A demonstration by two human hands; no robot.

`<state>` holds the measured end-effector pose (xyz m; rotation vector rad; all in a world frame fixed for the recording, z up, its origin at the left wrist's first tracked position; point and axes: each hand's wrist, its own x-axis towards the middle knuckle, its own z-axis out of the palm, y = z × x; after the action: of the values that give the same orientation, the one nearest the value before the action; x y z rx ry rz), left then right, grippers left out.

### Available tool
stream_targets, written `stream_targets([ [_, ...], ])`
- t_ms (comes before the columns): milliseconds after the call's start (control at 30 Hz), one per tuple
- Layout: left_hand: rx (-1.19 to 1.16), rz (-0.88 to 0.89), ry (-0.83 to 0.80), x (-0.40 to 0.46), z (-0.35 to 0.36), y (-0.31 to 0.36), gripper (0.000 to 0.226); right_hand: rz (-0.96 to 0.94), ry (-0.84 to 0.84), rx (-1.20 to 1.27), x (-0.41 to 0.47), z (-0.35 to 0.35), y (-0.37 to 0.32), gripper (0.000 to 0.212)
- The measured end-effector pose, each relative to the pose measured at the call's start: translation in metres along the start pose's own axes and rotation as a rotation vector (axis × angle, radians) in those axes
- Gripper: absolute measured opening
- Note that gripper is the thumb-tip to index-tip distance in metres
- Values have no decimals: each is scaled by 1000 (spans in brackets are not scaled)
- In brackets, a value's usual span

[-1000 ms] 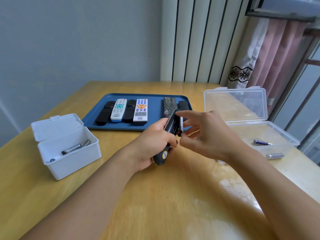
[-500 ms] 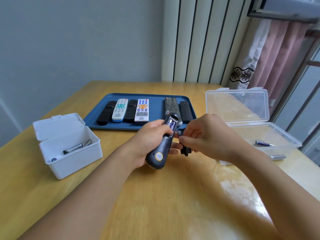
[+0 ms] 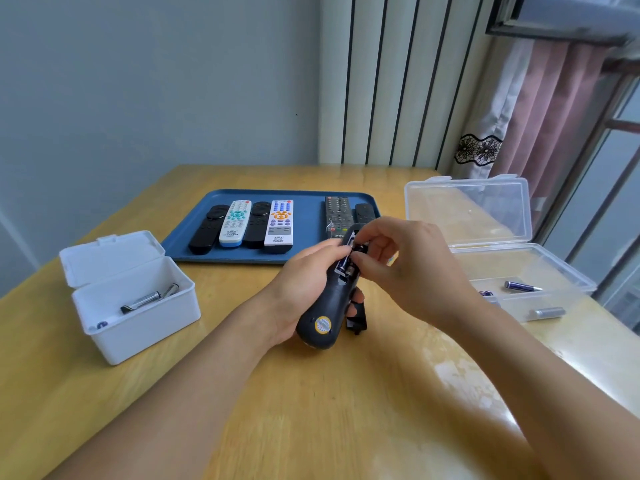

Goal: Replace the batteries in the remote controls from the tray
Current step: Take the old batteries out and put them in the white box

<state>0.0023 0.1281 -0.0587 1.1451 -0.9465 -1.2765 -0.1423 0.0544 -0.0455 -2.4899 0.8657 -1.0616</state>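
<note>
Holding the black remote (image 3: 327, 299) tight, the left hand (image 3: 298, 292) wraps its middle; right hand (image 3: 398, 268) pinches a small, light, slippery battery (image 3: 346, 265) by its end.

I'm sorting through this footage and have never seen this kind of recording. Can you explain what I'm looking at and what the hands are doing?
There is no machine here: a person wears a camera on the head, looking down at their own hands over a wooden table. The left hand grips a dark remote with its battery bay open. The right hand pinches a battery at that bay. The remote's cover lies on the table beside it. Behind, a blue tray carries six more remotes. A white box on the left and a clear box on the right hold loose batteries.
</note>
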Motion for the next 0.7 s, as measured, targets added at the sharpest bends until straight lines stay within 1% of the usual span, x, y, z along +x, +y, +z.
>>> stream_targets([
  [67, 6, 12, 18, 0, 3, -2, 27, 25, 19, 13, 1, 2, 1, 4],
  [167, 74, 63, 22, 1, 5, -3, 31, 41, 37, 37, 2, 5, 3, 11],
  [267, 222, 117, 11, 2, 4, -5, 32, 64, 48, 85, 1, 5, 1, 16],
  [400, 352, 175, 17, 4, 4, -13, 21, 49, 8, 64, 1, 5, 0, 16],
  [500, 370, 186, 20, 4, 2, -14, 16, 114, -27, 132, 1, 4, -1, 16],
  [567, 373, 183, 22, 5, 1, -13, 16, 124, -31, 151, 2, 3, -3, 15],
  [633, 377, 178, 21, 6, -2, -12, 16, 113, -13, 161, 2, 3, -5, 15],
  [700, 383, 178, 13, 7, -4, -12, 14, 107, 40, 187, 2, 5, -6, 16],
])
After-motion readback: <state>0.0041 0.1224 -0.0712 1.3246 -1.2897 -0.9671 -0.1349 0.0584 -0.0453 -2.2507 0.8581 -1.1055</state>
